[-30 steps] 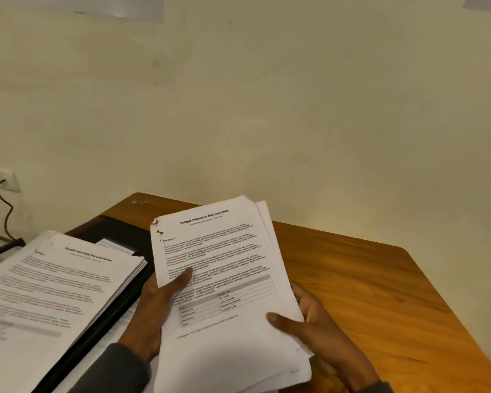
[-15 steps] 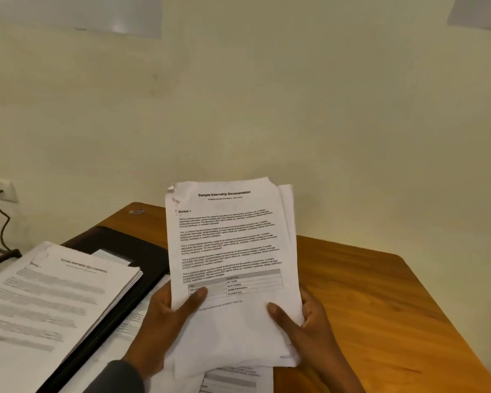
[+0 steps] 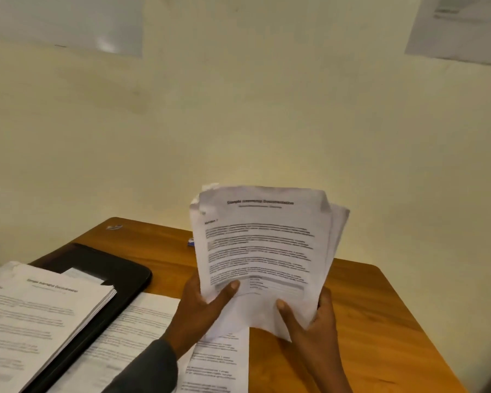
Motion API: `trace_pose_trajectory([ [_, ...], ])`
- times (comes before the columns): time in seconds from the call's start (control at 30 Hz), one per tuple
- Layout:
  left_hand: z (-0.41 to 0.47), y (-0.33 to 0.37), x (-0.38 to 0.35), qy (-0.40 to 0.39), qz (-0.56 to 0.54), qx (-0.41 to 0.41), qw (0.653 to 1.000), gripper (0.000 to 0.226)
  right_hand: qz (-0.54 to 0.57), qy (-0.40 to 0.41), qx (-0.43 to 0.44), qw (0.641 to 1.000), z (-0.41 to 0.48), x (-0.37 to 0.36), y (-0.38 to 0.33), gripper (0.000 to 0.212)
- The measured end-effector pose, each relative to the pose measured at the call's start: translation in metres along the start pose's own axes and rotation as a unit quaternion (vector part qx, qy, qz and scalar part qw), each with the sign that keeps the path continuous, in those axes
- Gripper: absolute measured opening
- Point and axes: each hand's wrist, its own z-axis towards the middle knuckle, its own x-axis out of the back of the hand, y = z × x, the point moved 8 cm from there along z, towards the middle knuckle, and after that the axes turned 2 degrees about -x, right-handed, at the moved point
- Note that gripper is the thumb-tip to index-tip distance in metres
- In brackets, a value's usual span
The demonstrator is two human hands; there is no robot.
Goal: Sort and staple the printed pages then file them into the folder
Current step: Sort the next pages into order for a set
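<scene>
Aloft, pages (image 3: 262, 245): left hand (image 3: 201, 310), right hand (image 3: 315, 327)

An office or study room: a wooden desk (image 3: 366, 321) against a plain cream wall (image 3: 267, 123), bearing printed pages (image 3: 40, 313) and a black folder (image 3: 119, 270), paper notices (image 3: 459, 26) stuck above.

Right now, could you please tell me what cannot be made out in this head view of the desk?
Head view only.
The held sheaf: print blurred by motion; stapled or not, cannot tell.
The small blue-white object: mostly hidden behind the sheaf.
The stack on the black folder: cut off by the left edge.
The right hand: fingers hidden behind the sheaf.
</scene>
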Motion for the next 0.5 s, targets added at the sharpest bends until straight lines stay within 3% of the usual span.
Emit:
trace_pose_trajectory([
  [0.1, -0.002, -0.014, -0.003, 0.005, 0.017, 0.029, 0.999, 0.041, -0.009, 0.006, -0.012, 1.0, 0.002, 0.004, 0.013, 0.068],
  [0.23, 0.0, -0.021, -0.005, 0.008, 0.033, 0.036, 0.999, 0.033, 0.01, 0.003, -0.033, 0.999, 0.007, 0.011, 0.023, 0.047],
  [0.37, -0.002, -0.022, -0.007, 0.006, 0.033, 0.047, 0.998, 0.032, -0.005, -0.009, -0.039, 0.999, 0.009, 0.012, 0.03, 0.056],
  [0.5, -0.001, -0.012, -0.003, 0.014, 0.044, 0.034, 0.998, 0.027, -0.008, -0.016, -0.036, 0.999, 0.008, 0.014, 0.024, 0.04],
])
